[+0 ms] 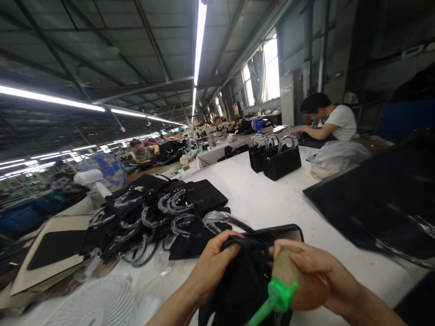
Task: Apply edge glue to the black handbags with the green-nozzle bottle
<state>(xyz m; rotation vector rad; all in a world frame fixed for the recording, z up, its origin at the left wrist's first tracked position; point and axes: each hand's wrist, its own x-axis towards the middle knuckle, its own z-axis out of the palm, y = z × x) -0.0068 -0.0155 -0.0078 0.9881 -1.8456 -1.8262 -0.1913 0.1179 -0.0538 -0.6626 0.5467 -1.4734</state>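
Note:
My left hand (214,258) is closed on the upper edge of a black handbag (241,276), thumb and fingers pinching its fabric. In my right hand (319,262) is a yellowish-brown squeeze bottle (302,283) with a green nozzle, tilted so that the nozzle points down and left. The bottle is in front of the handbag; whether the nozzle tip touches anything cannot be seen, as it runs out of the frame. A plastic-wrapped handle (224,219) lies just beyond my left hand.
Left of my hands lies a heap of black handbags (149,203) with plastic-wrapped handles. Finished-looking bags (282,160) stand upright farther back on the white table (234,172). A white fan (98,303) is at lower left, black material (370,203) at right. A co-worker (335,122) sits beyond.

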